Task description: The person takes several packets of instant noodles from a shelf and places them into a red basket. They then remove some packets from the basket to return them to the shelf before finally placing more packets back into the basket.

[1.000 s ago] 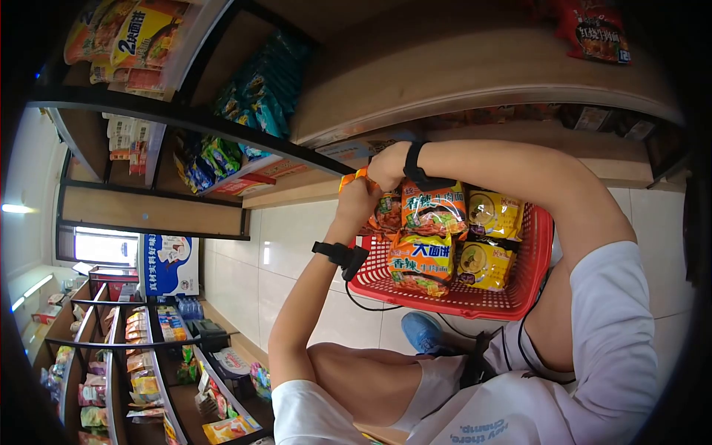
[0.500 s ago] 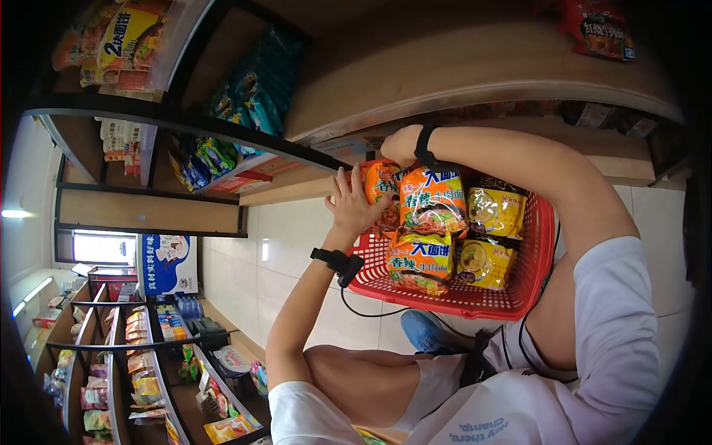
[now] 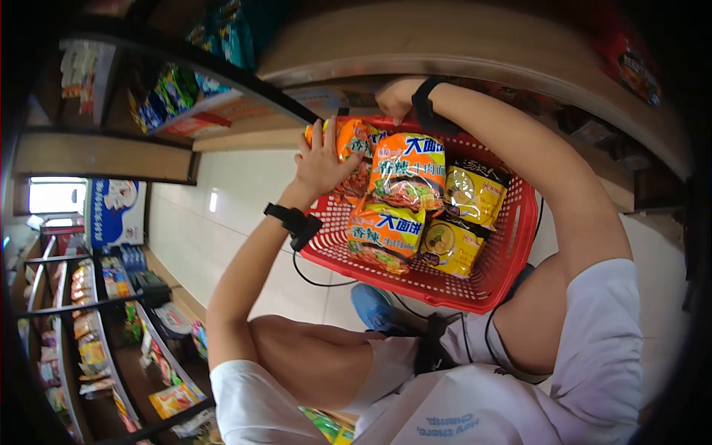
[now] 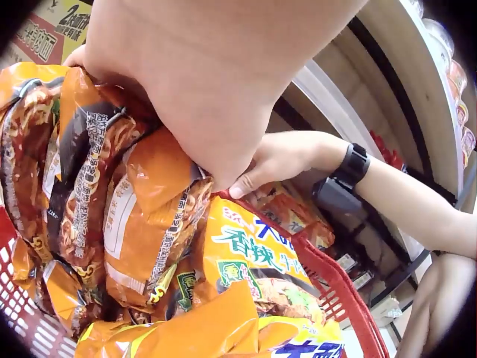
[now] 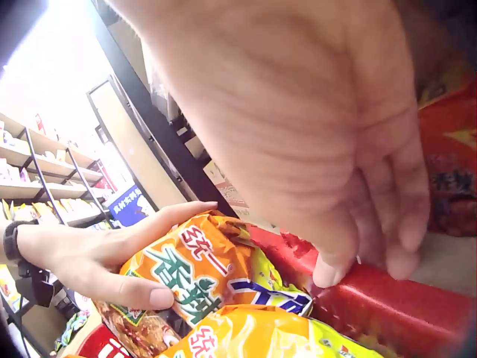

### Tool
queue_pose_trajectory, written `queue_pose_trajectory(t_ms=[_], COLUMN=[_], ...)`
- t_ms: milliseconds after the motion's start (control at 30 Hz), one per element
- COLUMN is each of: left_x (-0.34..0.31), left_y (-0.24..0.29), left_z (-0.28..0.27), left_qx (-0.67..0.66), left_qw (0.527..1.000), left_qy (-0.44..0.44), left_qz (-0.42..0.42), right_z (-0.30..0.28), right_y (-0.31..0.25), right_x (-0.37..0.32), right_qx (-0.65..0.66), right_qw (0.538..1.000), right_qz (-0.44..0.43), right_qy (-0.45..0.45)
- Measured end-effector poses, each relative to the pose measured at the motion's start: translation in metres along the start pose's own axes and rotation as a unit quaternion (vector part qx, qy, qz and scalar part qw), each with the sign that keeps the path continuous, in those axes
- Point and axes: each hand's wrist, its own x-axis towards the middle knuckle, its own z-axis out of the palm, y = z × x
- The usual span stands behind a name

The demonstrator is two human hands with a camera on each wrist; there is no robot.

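- Noodle packet (image 3: pixel 354 144), orange, sits at the red basket's (image 3: pixel 504 252) far corner, atop other packets.
- Left hand (image 3: pixel 320 159) clasps it, thumb under, fingers over; right hand (image 3: pixel 397 96) curls on the basket rim.
- Likely light, crinkly, slippery, brittle inside: hold by its edges, gently.

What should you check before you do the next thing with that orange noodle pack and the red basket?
1. Right hand grips the red basket by its rim: ok.
2. Left hand holds the orange noodle pack between thumb and fingers: ok.
3. That pack fully inside the basket: not ok, it pokes over the rim.
4. Bare basket floor left for more packs: ok.
5. Basket held level: cannot tell.
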Motion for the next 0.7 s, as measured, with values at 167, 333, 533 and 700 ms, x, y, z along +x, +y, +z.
queue_pose_trajectory(t_ms=[167,333,533,700], left_x=[0.000,0.003,0.005,0.006], left_y=[-0.003,-0.002,-0.001,-0.002], left_z=[0.004,0.005,0.004,0.006], left_qx=[0.016,0.043,0.050,0.055], left_qw=[1.000,0.999,0.999,0.998], left_qy=[-0.004,-0.008,-0.011,-0.007], left_qz=[-0.010,-0.015,-0.017,-0.013], right_z=[0.009,0.004,0.015,0.033], right_y=[0.026,0.023,0.038,0.063], right_x=[0.030,0.032,0.039,0.033], right_qx=[0.072,0.110,0.116,0.220], right_qw=[0.997,0.993,0.993,0.974], right_qz=[-0.008,0.020,0.036,0.055], right_qy=[-0.015,-0.025,-0.002,-0.022])
